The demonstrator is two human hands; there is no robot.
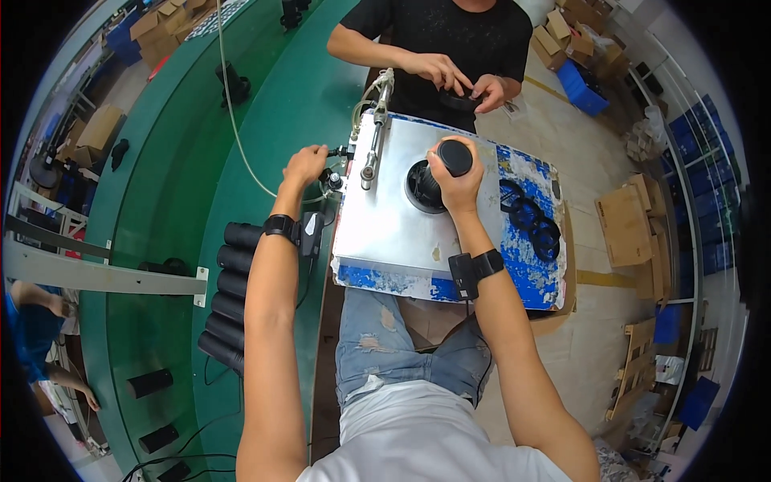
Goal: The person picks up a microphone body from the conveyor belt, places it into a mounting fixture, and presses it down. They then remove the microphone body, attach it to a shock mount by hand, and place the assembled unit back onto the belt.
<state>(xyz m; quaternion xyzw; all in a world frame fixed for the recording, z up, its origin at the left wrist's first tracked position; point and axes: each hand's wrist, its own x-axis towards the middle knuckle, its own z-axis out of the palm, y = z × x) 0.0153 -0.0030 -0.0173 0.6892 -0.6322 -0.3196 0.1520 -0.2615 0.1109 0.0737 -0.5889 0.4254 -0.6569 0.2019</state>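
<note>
My right hand (459,186) is wrapped round a black cylinder (455,157), which stands tilted over a round black fixture (422,186) in the metal-topped box (385,233). The cylinder's lower part is hidden by the fingers. At the box's left side, my left hand (303,166) is closed, its fingertips on a small black valve knob (340,151). Just right of that knob, a pneumatic cylinder (376,145) with clear tubing is mounted on the metal top. Several black rings (526,215) lie on the worn blue surface right of my right hand.
A row of black cylinders (233,281) lies on the green bench (261,153) beside my left forearm. More stand or lie along the green conveyor (150,383). Across the box, a co-worker's hands (458,80) hold a black round part. Cartons (626,221) stand at right.
</note>
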